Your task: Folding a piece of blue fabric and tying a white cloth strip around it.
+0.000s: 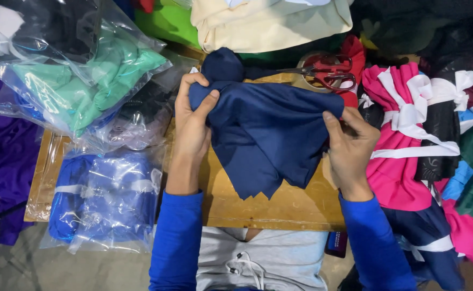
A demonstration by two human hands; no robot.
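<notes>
A navy cloth [268,134] is gripped over the wooden board [295,207] at both sides, bunched tight in the left hand [190,126] and pinched by the right hand [349,145] (red-handled scissors [328,70] lie just beyond).

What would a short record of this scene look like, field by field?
Left hand: grip on one bunched end of the navy cloth
Right hand: pinching the cloth's other edge
Surface: wooden board
Behind the cloth: red-handled scissors
To the person's left: clear bags of green fabric and blue fabric
To the person's right: pink bundle tied with white ribbon
</notes>
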